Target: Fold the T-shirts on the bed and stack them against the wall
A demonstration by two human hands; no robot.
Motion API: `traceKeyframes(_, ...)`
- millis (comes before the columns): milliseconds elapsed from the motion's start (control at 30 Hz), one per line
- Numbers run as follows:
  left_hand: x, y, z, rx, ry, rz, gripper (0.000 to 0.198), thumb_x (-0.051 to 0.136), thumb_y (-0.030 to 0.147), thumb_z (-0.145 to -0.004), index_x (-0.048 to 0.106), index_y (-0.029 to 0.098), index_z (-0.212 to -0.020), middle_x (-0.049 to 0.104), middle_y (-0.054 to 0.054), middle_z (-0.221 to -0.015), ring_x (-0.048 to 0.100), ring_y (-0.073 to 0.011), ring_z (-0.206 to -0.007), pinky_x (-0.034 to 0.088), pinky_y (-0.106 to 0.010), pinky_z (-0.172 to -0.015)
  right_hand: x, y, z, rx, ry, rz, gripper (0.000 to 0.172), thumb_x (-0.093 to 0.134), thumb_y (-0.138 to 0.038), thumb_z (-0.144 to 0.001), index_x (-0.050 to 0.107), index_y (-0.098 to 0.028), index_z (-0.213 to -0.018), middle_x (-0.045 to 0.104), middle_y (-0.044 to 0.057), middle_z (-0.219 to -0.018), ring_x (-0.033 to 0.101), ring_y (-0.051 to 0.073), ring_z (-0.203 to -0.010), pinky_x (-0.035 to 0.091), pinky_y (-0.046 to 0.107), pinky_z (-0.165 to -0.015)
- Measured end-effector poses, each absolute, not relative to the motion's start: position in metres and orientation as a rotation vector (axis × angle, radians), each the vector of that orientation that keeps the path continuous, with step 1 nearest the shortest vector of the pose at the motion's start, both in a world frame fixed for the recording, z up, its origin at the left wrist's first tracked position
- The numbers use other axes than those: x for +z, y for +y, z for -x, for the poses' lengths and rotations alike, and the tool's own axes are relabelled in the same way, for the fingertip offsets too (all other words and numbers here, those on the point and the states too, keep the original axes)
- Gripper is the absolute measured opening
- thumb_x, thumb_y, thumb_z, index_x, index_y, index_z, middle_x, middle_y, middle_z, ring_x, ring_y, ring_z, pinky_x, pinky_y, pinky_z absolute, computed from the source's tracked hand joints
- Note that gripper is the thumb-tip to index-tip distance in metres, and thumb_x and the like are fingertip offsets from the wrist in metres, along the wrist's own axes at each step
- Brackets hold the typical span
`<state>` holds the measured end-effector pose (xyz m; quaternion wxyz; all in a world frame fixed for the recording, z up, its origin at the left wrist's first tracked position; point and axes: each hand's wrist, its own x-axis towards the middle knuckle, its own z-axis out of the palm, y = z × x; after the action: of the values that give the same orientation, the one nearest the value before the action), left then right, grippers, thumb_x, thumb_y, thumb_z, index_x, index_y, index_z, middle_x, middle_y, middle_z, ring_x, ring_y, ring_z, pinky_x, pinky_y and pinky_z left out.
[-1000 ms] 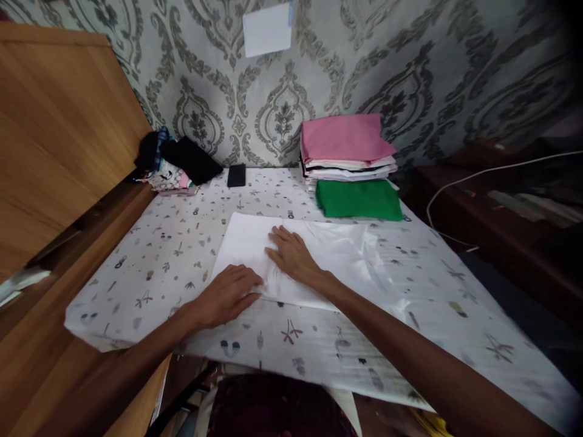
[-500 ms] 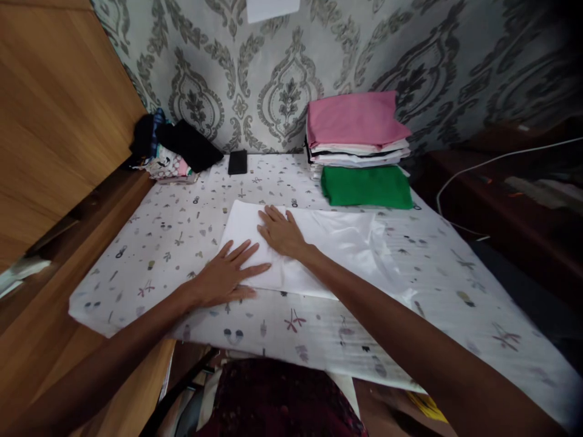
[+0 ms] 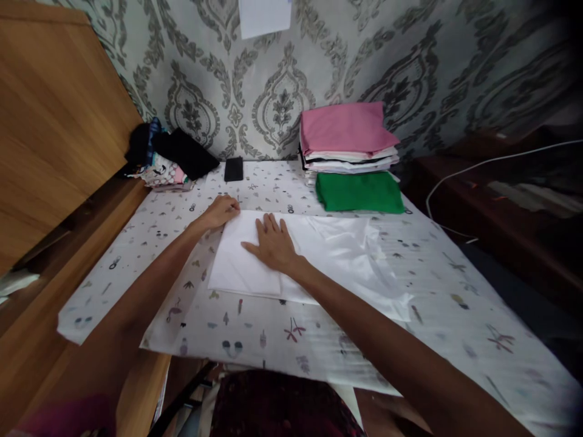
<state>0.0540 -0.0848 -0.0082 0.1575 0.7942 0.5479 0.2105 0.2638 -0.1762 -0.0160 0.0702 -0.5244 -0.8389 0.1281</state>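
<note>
A white cloth (image 3: 246,267) lies lengthwise on the patterned sheet, its left end folded over in a smooth flat layer and its right end wrinkled. My left hand (image 3: 222,210) is at the far left corner of this cloth, fingertips pinched together on its edge. On the folded part, near the fold's inner edge, my right hand (image 3: 274,244) rests flat, palm down with fingers spread.
A green folded cloth (image 3: 359,192) lies before a stack topped by a pink cloth (image 3: 346,128). Dark and printed clothes (image 3: 182,155) are heaped back left, near a small black flat object (image 3: 234,169). A wooden panel (image 3: 59,121) borders the left; a white cable (image 3: 473,162) runs at right.
My left hand has moved from lying spread on the near left part of the cloth to its far left corner, where the fingers have closed. My right hand stays flat, thumb farther out.
</note>
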Motion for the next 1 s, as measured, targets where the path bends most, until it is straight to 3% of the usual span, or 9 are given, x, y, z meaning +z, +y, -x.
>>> traceKeyframes(67, -0.012, -0.08, -0.054, 0.628, 1.465, -2.239, 0.007, 0.06, 0.025, -0.075, 0.062, 0.019, -0.076, 0.066, -0.005, -0.088, 0.058, -0.0217, -0.09, 0.046, -0.035, -0.087, -0.02, -0.176, -0.265, 0.371, -2.503, 1.586, 0.085, 0.041, -0.063, -0.097, 0.032, -0.001, -0.154, 0.02, 0.028, -0.163, 0.012, 0.036, -0.154, 0.008, 0.055, -0.123)
traceKeyframes(200, -0.017, -0.08, -0.048, 0.691, 1.331, -2.019, 0.017, 0.062, 0.035, -0.074, 0.06, 0.019, -0.079, 0.06, 0.001, -0.076, 0.052, -0.0154, -0.069, 0.042, -0.028, -0.069, -0.023, -0.176, -0.266, 0.345, -2.505, 1.574, 0.083, 0.041, -0.063, -0.097, 0.034, -0.004, -0.155, 0.02, 0.027, -0.164, 0.011, 0.038, -0.154, 0.008, 0.055, -0.123)
traceKeyframes(400, -0.011, -0.07, -0.043, 0.624, 1.186, -1.943, 0.024, 0.065, 0.041, -0.075, 0.054, 0.02, -0.078, 0.052, 0.003, -0.069, 0.047, -0.0129, -0.063, 0.035, -0.025, -0.062, -0.026, -0.176, -0.267, 0.305, -2.505, 1.56, 0.081, 0.041, -0.065, -0.096, 0.035, -0.01, -0.155, 0.023, 0.023, -0.164, 0.013, 0.038, -0.154, 0.01, 0.057, -0.122)
traceKeyframes(500, -0.007, -0.066, -0.044, 0.495, 1.322, -2.153, 0.019, 0.062, 0.039, -0.078, 0.061, 0.02, -0.081, 0.053, 0.001, -0.07, 0.048, -0.0153, -0.066, 0.037, -0.028, -0.066, -0.027, -0.176, -0.267, 0.296, -2.508, 1.549, 0.081, 0.04, -0.065, -0.097, 0.035, -0.009, -0.155, 0.024, 0.024, -0.164, 0.013, 0.039, -0.154, 0.009, 0.057, -0.122)
traceKeyframes(600, -0.006, -0.068, -0.045, 0.374, 1.485, -2.375, 0.024, 0.06, 0.04, -0.083, 0.069, 0.023, -0.096, 0.058, -0.003, -0.081, 0.053, -0.0221, -0.083, 0.04, -0.035, -0.08, -0.029, -0.176, -0.268, 0.277, -2.513, 1.533, 0.079, 0.04, -0.066, -0.096, 0.036, -0.013, -0.155, 0.027, 0.021, -0.164, 0.015, 0.038, -0.153, 0.011, 0.057, -0.121)
traceKeyframes(733, -0.002, -0.092, -0.043, 0.47, 1.591, -2.441, 0.036, 0.055, 0.042, -0.089, 0.062, 0.023, -0.118, 0.063, -0.007, -0.102, 0.052, -0.0276, -0.105, 0.039, -0.041, -0.093, -0.032, -0.176, -0.268, 0.256, -2.524, 1.529, 0.08, 0.037, -0.066, -0.097, 0.035, -0.01, -0.155, 0.025, 0.024, -0.164, 0.015, 0.039, -0.153, 0.011, 0.058, -0.121)
traceKeyframes(833, 0.011, -0.135, -0.04, 0.547, 1.539, -2.408, 0.026, 0.053, 0.037, -0.091, 0.061, 0.018, -0.107, 0.062, -0.007, -0.101, 0.054, -0.0237, -0.098, 0.041, -0.036, -0.089, -0.033, -0.175, -0.268, 0.267, -2.524, 1.533, 0.081, 0.036, -0.066, -0.098, 0.034, -0.009, -0.155, 0.022, 0.025, -0.164, 0.013, 0.04, -0.153, 0.01, 0.058, -0.121)
traceKeyframes(933, 0.026, -0.194, -0.038, 0.328, 1.281, -2.39, 0.021, 0.053, 0.039, -0.093, 0.06, 0.019, -0.09, 0.062, -0.004, -0.091, 0.056, -0.0195, -0.085, 0.043, -0.03, -0.078, -0.035, -0.174, -0.268, 0.28, -2.537, 1.532, 0.082, 0.033, -0.068, -0.097, 0.033, -0.01, -0.156, 0.02, 0.023, -0.165, 0.012, 0.039, -0.153, 0.01, 0.058, -0.121)
traceKeyframes(1000, 0.03, -0.233, -0.036, 0.177, 1.207, -2.434, 0.021, 0.055, 0.041, -0.093, 0.06, 0.02, -0.094, 0.062, -0.004, -0.093, 0.056, -0.0204, -0.088, 0.043, -0.03, -0.077, -0.036, -0.174, -0.268, 0.282, -2.542, 1.527, 0.083, 0.03, -0.069, -0.097, 0.032, -0.01, -0.156, 0.019, 0.023, -0.166, 0.011, 0.039, -0.154, 0.01, 0.059, -0.12)
